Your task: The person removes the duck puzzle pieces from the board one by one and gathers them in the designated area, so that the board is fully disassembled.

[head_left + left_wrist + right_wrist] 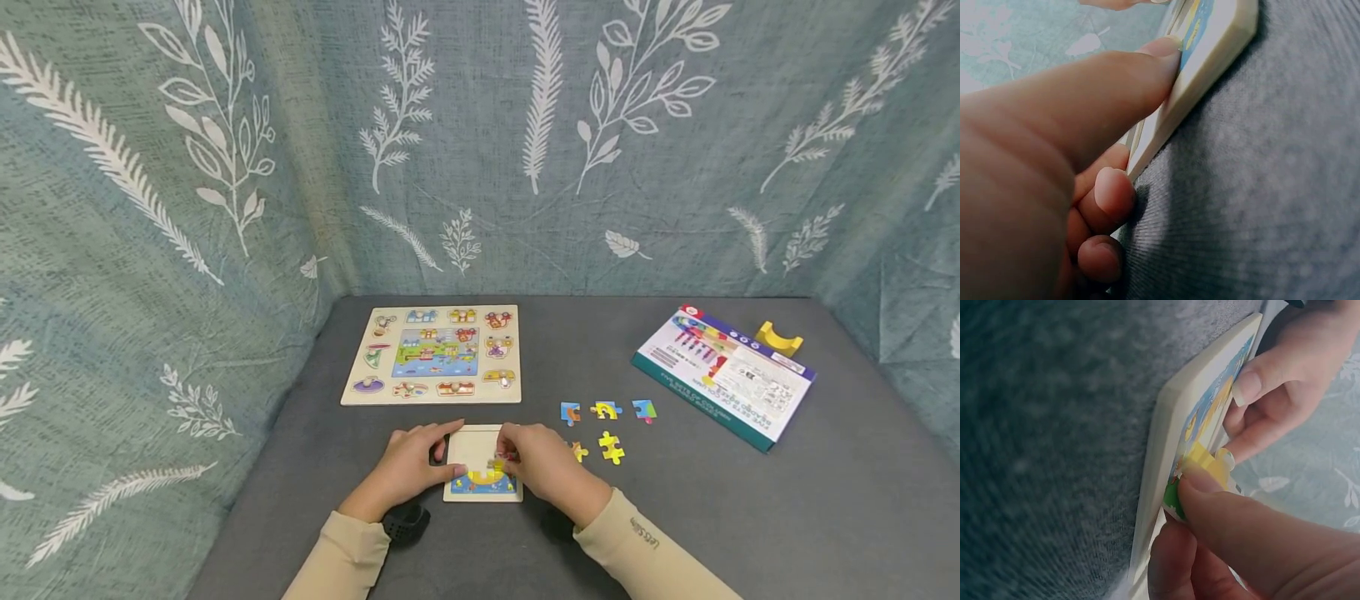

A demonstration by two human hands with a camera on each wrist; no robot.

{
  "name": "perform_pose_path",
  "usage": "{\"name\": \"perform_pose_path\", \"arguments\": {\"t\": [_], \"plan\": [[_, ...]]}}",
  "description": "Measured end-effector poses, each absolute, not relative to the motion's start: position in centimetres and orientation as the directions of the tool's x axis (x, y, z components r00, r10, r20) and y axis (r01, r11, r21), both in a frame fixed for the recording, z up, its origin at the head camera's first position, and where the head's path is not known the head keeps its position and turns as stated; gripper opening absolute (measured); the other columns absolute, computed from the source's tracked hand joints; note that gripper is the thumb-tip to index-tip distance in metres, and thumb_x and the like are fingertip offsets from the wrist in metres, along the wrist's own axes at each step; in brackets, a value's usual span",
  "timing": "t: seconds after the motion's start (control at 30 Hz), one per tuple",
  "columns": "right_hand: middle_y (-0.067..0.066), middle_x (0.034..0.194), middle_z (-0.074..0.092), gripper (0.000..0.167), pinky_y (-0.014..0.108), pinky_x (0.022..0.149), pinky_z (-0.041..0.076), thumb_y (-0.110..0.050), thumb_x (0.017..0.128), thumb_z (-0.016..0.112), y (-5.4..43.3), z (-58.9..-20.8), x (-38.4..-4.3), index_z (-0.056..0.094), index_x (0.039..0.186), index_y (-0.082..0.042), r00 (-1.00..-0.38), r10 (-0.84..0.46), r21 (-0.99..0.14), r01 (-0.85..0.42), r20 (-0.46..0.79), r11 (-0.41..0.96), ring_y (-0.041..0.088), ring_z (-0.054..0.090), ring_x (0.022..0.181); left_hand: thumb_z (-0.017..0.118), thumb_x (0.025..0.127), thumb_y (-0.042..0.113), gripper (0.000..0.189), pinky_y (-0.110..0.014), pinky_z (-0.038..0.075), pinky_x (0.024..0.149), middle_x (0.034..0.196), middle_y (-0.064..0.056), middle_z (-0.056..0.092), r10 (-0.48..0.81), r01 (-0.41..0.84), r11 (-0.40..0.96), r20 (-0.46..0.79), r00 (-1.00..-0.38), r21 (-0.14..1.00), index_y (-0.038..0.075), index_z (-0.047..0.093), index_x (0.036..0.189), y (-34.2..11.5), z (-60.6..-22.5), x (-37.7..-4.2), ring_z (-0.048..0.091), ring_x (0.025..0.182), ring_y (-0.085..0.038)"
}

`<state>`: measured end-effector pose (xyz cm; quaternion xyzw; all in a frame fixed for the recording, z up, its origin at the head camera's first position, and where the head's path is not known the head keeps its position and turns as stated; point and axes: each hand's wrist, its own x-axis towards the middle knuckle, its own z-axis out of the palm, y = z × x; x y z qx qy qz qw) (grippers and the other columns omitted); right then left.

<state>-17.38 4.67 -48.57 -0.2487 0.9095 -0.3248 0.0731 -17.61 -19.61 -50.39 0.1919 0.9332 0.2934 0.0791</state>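
A small square wooden puzzle tray (483, 499) lies on the table in front of me, its near row filled with blue and yellow jigsaw pieces and its upper part bare wood. My left hand (411, 463) holds the tray at its left side, thumb over the rim and fingers along the outer edge. Between thumb and fingers, my right hand (551, 463) pinches a yellow and green jigsaw piece (1211, 467) over the tray's right side. In the right wrist view the piece is tilted against the tray, partly hidden by the thumb.
Several loose jigsaw pieces (611, 448) lie right of my right hand. Behind the tray is a larger wooden peg puzzle board (431, 398). A flat box (720, 375) and a yellow arched block (778, 340) sit at the back right. A patterned curtain (480, 150) borders the table.
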Motion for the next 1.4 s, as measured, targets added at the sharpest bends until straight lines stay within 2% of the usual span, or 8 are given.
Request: {"name": "perform_pose_path", "arguments": {"t": [0.5, 0.63, 0.73, 0.8, 0.87, 1.0, 1.13, 1.4], "plan": [[-0.005, 0.086, 0.065, 0.021, 0.032, 0.068, 0.050, 0.002, 0.091, 0.080, 4.8, -48.8, -17.4, 0.069, 0.097, -0.016, -0.867, -0.498, -0.662, -0.372, -0.003, 0.651, 0.011, 0.059, 0.075, 0.084, 0.091, 0.035, 0.060, -0.045, 0.025, 0.078, 0.078, 0.009, 0.046, 0.412, 0.334, 0.757, -0.014, -0.911, 0.561, 0.013, 0.065, 0.143, -19.4, -50.6, -17.6, 0.037, 0.065, -0.008], [-0.003, 0.090, 0.063, 0.026, 0.030, 0.066, 0.049, 0.004, 0.091, 0.079, 4.9, -49.1, -17.4, 0.066, 0.100, -0.017, -0.856, -0.516, -0.643, -0.409, 0.025, 0.647, 0.011, 0.059, 0.075, 0.084, 0.092, 0.029, 0.034, -0.039, 0.029, 0.075, 0.077, 0.008, 0.046, 0.450, 0.361, 0.681, 0.024, -0.892, 0.637, 0.013, 0.071, 0.119, -19.3, -50.6, -17.7, 0.037, 0.063, -0.005], [-0.001, 0.093, 0.059, 0.030, 0.030, 0.065, 0.049, 0.007, 0.090, 0.079, 4.9, -49.2, -17.4, 0.062, 0.098, -0.016, -0.838, -0.543, -0.630, -0.450, 0.054, 0.632, 0.014, 0.059, 0.076, 0.083, 0.093, 0.020, 0.019, -0.029, 0.036, 0.067, 0.075, 0.008, 0.046, 0.543, 0.396, 0.541, 0.051, -0.838, 0.742, 0.013, 0.069, 0.103, -19.1, -50.6, -17.6, 0.038, 0.061, -0.003], [-0.001, 0.093, 0.057, 0.030, 0.030, 0.065, 0.049, 0.007, 0.090, 0.078, 4.9, -49.2, -17.4, 0.061, 0.098, -0.016, -0.831, -0.554, -0.632, -0.456, 0.050, 0.627, 0.015, 0.058, 0.076, 0.082, 0.094, 0.018, 0.017, -0.024, 0.038, 0.060, 0.075, 0.010, 0.048, 0.630, 0.429, 0.460, 0.055, -0.775, 0.777, 0.012, 0.073, 0.107, -19.0, -50.6, -17.5, 0.040, 0.061, -0.002], [-0.001, 0.092, 0.058, 0.028, 0.030, 0.067, 0.049, 0.007, 0.091, 0.077, 4.9, -49.2, -17.5, 0.062, 0.097, -0.016, -0.835, -0.549, -0.648, -0.436, 0.033, 0.625, 0.015, 0.059, 0.078, 0.080, 0.095, 0.022, 0.026, -0.022, 0.037, 0.065, 0.076, 0.014, 0.049, 0.704, 0.487, 0.436, 0.051, -0.708, 0.757, 0.013, 0.077, 0.119, -18.8, -50.6, -17.4, 0.042, 0.063, 0.001], [-0.001, 0.091, 0.062, 0.025, 0.032, 0.071, 0.049, 0.007, 0.092, 0.076, 4.9, -49.1, -17.7, 0.064, 0.098, -0.015, -0.841, -0.541, -0.679, -0.396, -0.002, 0.618, 0.015, 0.058, 0.079, 0.073, 0.099, 0.033, 0.038, -0.023, 0.029, 0.069, 0.079, 0.017, 0.047, 0.785, 0.646, 0.479, 0.040, -0.619, 0.595, 0.020, 0.074, 0.135, -18.5, -50.6, -16.9, 0.037, 0.066, 0.004], [-0.001, 0.088, 0.065, 0.022, 0.032, 0.069, 0.049, 0.004, 0.094, 0.075, 5.0, -49.1, -17.8, 0.066, 0.101, -0.014, -0.844, -0.536, -0.698, -0.374, -0.018, 0.611, 0.014, 0.057, 0.076, 0.067, 0.103, 0.037, 0.039, -0.024, 0.026, 0.068, 0.080, 0.015, 0.043, 0.806, 0.722, 0.515, 0.027, -0.592, 0.462, 0.022, 0.072, 0.139, -18.2, -50.0, -16.6, 0.032, 0.066, 0.002], [-0.003, 0.082, 0.061, 0.016, 0.031, 0.066, 0.047, -0.001, 0.099, 0.072, 5.2, -48.9, -18.1, 0.066, 0.109, -0.013, -0.859, -0.511, -0.728, -0.334, -0.027, 0.599, 0.012, 0.054, 0.070, 0.064, 0.106, 0.032, 0.037, -0.025, 0.025, 0.067, 0.078, 0.014, 0.041, 0.791, 0.698, 0.547, -0.011, -0.612, 0.463, 0.024, 0.070, 0.141, -18.1, -49.5, -16.4, 0.030, 0.064, 0.000]]}}
